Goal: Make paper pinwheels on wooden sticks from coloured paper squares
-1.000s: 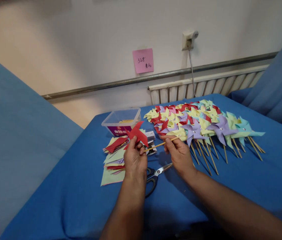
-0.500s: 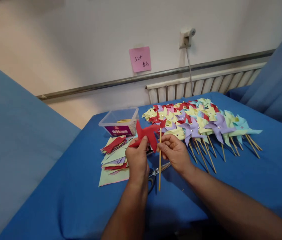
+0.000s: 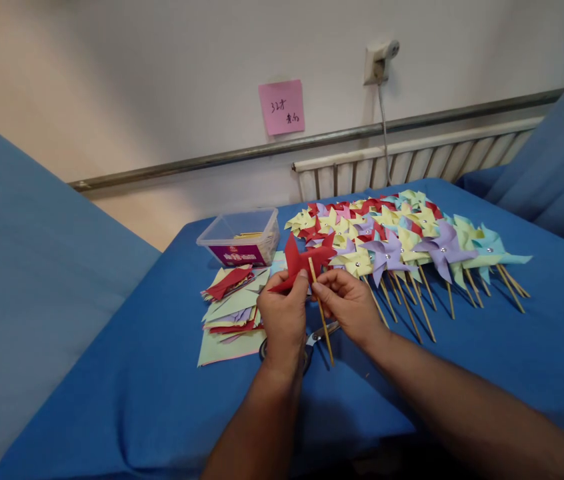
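Observation:
My left hand [image 3: 285,319] pinches a red paper pinwheel head [image 3: 302,261] above the blue table [image 3: 162,387]. My right hand [image 3: 349,305] grips a thin wooden stick [image 3: 323,317] near its top. The stick's upper end meets the back of the red pinwheel, and its lower end points down toward me. Both hands are close together, just in front of a spread of finished pinwheels [image 3: 402,243].
A stack of coloured paper squares [image 3: 229,313] lies left of my hands. Scissors [image 3: 312,340] rest under them. A clear plastic box [image 3: 239,237] stands behind the paper. A radiator [image 3: 412,163], a wall socket [image 3: 379,60] and a pink note [image 3: 282,107] are at the back.
The stick swung from lying sideways to pointing downward, and its top came against the red pinwheel. The pinwheel moved right toward my right hand.

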`<state>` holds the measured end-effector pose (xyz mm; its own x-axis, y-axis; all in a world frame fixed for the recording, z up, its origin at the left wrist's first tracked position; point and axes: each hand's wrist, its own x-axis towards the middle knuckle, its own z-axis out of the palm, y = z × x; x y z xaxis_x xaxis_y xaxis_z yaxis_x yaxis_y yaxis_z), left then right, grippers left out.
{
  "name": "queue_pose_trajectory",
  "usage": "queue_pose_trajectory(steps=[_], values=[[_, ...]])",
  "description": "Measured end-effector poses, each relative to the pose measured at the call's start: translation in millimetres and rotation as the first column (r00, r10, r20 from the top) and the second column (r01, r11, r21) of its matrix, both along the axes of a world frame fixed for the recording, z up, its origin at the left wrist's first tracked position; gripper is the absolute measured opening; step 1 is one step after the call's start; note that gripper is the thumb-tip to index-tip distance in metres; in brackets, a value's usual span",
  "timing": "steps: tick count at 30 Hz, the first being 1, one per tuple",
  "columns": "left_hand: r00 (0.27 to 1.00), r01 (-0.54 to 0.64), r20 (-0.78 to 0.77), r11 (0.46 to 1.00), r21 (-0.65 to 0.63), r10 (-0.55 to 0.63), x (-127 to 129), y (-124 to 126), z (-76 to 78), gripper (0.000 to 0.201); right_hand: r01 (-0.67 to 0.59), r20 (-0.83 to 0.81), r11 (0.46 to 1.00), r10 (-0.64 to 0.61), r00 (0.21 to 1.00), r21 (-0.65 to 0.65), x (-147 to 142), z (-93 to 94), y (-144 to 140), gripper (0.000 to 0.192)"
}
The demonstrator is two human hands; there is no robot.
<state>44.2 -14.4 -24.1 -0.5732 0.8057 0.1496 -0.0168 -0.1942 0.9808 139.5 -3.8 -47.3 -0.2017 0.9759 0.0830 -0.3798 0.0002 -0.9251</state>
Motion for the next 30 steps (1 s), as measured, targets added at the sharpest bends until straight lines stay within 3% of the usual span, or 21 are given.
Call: queue_pose_trajectory(steps=[15,30], values=[[0.997,-0.005,-0.074,1.000,0.004,0.005,1.9,-4.6,2.0,0.017,-0.028,0.035,0.996,0.025,0.999,0.085,0.7,-6.7,-0.5,0.028],[0.990,-0.018,-0.138,1.000,0.012,0.020,2.7,-5.8,5.8,0.016,-0.022,0.004,0.997,0.021,1.000,0.079,0.6,-5.6,-1.9,0.025]])
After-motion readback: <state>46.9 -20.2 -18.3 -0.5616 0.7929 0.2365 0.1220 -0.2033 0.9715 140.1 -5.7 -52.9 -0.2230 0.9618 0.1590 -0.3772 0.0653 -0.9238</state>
